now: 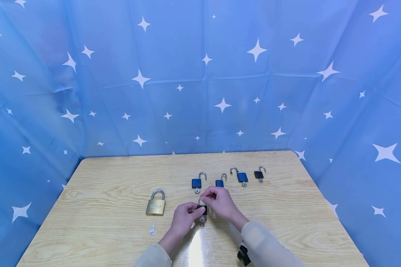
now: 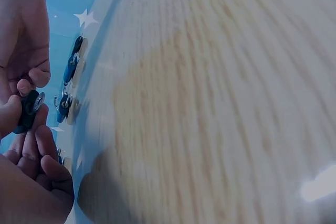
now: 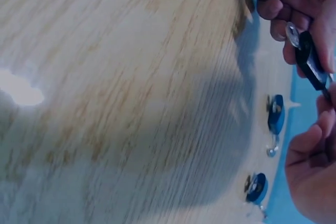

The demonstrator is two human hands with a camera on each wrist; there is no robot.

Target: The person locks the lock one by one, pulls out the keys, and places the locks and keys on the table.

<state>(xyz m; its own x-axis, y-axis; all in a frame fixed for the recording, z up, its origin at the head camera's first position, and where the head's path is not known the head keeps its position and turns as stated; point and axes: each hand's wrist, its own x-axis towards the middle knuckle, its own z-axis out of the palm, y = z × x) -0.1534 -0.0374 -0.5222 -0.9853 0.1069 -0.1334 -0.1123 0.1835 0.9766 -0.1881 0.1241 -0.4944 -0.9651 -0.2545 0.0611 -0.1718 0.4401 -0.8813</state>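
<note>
A small black padlock [image 1: 205, 213] is held between both hands above the tabletop. My left hand [image 1: 183, 219] grips its body between thumb and fingers. At the top, my right hand [image 1: 222, 204] pinches the metal shackle, partly hidden by the fingertips. A round-headed key [image 3: 292, 34] sticks out of the padlock's bottom. Whether the shackle is seated in the body, I cannot tell. Just beyond the hands lie a blue padlock [image 1: 196, 183] and another blue padlock [image 1: 219, 183], the second partly covered by my right hand. Both have raised shackles.
To the left a large brass padlock [image 1: 155, 207] lies with its shackle down in the body, a loose key [image 1: 152, 228] below it. At the back right are a third blue padlock [image 1: 242, 177] and a black padlock [image 1: 258, 174], both with shackles open and keys inserted.
</note>
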